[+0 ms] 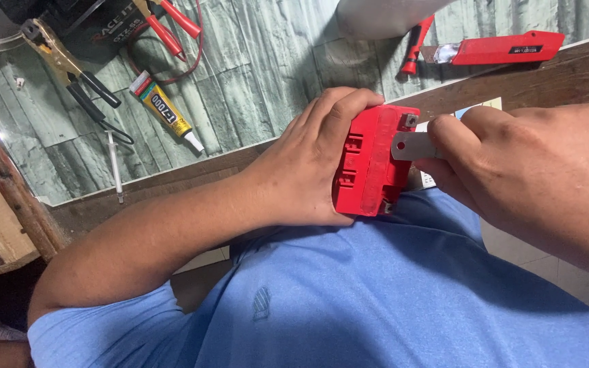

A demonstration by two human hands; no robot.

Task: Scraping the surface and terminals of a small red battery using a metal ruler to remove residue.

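While left hand [308,163] grips ribbed red plastic block [369,163], right hand [512,170] pinches flat grey metal strip [410,145].

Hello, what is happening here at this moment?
A person in a blue shirt holds a red plastic block against the chest with the left hand. The right hand pinches a flat metal tab at the block's upper corner. On the green table behind lie a glue tube, pliers and a red knife, none of them touched.
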